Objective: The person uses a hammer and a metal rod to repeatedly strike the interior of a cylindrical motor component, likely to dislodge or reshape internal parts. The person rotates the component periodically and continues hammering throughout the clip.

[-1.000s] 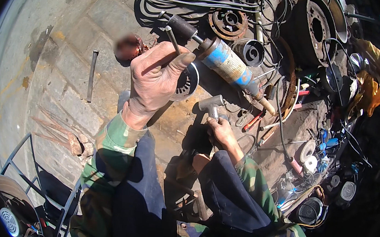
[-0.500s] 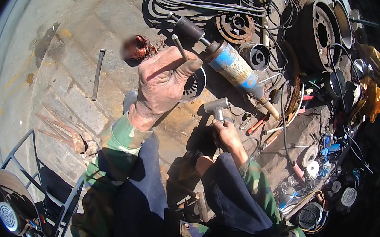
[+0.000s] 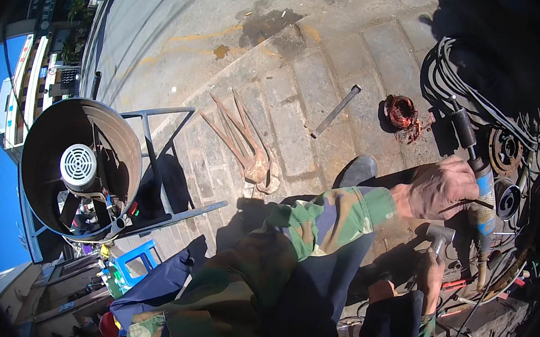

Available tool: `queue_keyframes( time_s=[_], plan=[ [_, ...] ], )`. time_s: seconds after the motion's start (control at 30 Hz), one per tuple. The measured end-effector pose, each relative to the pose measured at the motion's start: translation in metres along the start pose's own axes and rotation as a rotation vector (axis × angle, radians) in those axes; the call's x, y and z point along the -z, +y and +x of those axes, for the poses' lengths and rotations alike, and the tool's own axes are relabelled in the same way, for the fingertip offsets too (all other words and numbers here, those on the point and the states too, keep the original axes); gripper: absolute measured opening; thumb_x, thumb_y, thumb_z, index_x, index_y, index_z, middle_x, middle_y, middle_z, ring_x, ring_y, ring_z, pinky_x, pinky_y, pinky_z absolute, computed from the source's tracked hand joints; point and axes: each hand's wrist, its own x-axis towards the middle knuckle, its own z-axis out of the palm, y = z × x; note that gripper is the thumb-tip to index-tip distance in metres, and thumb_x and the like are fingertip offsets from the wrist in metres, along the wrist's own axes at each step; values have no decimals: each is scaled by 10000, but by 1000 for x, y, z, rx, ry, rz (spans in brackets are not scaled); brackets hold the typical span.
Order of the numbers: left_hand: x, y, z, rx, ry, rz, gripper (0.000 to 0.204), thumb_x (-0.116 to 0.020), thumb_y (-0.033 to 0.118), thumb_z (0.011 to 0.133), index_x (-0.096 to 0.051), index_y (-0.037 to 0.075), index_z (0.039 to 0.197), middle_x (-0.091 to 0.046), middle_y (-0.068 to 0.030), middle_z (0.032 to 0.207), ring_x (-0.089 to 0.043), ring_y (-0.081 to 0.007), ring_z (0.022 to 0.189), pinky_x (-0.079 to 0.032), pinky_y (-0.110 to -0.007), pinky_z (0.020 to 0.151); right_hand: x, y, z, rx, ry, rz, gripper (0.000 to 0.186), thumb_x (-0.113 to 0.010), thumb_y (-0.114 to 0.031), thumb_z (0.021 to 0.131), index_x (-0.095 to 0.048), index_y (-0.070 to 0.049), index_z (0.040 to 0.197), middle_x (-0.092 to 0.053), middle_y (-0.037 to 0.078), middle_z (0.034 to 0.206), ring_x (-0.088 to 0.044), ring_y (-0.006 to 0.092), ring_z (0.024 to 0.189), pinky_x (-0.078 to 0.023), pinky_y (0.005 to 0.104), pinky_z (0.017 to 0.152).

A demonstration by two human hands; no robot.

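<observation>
My left hand [image 3: 440, 188], at the right side, is closed with its knuckles up. A short metal rod [image 3: 481, 203] sticks out of its grip. Lower down, my right hand [image 3: 432, 276] is wrapped around the handle of a hammer [image 3: 439, 234], whose grey head sits just below the left hand. Right beside the left hand lies a blue, cylindrical power tool [image 3: 484, 217] with a dark nose. Above that hand, a bundle of torn copper windings [image 3: 400, 111] rests on the paving. Whatever is under the left hand is hidden.
A flat metal bar [image 3: 336, 113] lies on the paving [image 3: 293, 138]. Rusty pronged pieces [image 3: 256, 164] are left of my knee. At far left stands a large metal drum [image 3: 123, 153] with a motor on a frame; a blue stool [image 3: 135, 261] is below. Coiled cables [image 3: 482, 95] lie upper right.
The view has swung left, so the drum and street now show and my hands sit further right. My left hand has turned knuckles up, still on the rod; the right keeps the hammer.
</observation>
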Motion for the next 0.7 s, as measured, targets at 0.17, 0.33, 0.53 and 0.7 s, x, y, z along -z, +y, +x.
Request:
queue_keyframes(
  time_s=[0.17, 0.33, 0.53, 0.7],
  plan=[
    [4, -15, -10, -2, -102, 43, 186, -813, 251, 912, -724, 160, 1047, -753, -47, 1219, -646, -373, 1353, -284, -750, 1260, -10, -8, -5, -25, 64, 10, 379, -688, -412, 1121, -661, -72, 957, -576, 9, 669, -524, 149, 480, -408, 327, 449],
    [4, -15, -13, 22, -106, 35, 196, -841, 142, 842, -734, 97, 999, -790, -91, 994, -786, -313, 1072, -563, -450, 937, -9, -44, -51, 15, 70, 13, 370, -686, -393, 1129, -634, -63, 971, -576, 4, 673, -504, 127, 510, -400, 322, 482],
    [-12, 2, -18, -68, -120, 57, 246, -865, 121, 806, -741, 110, 1019, -788, -49, 979, -789, -339, 1063, -551, -484, 966, 23, -152, -194, 624, 431, -419, 357, -690, -320, 1124, -651, 34, 1106, -636, 38, 827, -527, 120, 629, -421, 309, 591],
    [-14, 9, -15, -54, -106, 77, 223, -855, 106, 812, -732, 117, 997, -782, -42, 954, -790, -328, 1055, -545, -474, 980, 1, -243, -272, 1173, 163, -58, 380, -693, -263, 1083, -620, 33, 1309, -613, 90, 784, -545, 173, 577, -454, 293, 538]
  ],
)
